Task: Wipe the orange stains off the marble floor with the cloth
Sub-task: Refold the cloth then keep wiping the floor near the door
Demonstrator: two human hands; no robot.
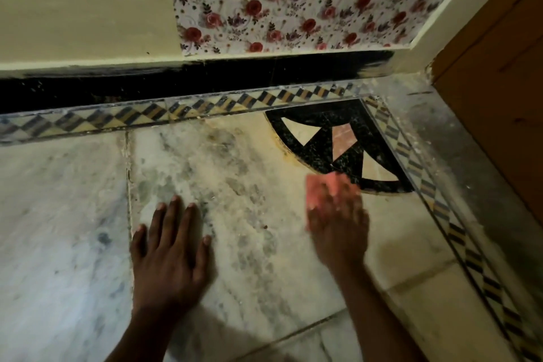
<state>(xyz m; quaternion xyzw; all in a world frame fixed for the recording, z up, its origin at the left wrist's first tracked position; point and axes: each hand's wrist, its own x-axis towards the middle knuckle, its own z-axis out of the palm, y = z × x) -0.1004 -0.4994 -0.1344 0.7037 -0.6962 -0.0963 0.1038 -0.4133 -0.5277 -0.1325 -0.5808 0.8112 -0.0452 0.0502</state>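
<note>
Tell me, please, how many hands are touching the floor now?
2. The left hand lies flat on the marble floor. The right hand, blurred, presses a pink cloth beside the black corner inlay.

Both forearms are bare, no sleeves, with short nails on the left hand (170, 247).

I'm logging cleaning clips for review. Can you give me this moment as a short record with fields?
setting: marble floor in a corner, floral wall panel above
left hand: flat on the floor, fingers spread
right hand: motion-blurred, on a pink cloth
cloth position: at the edge of the black fan-shaped inlay
stains: orange-yellow tint near the inlay
</note>
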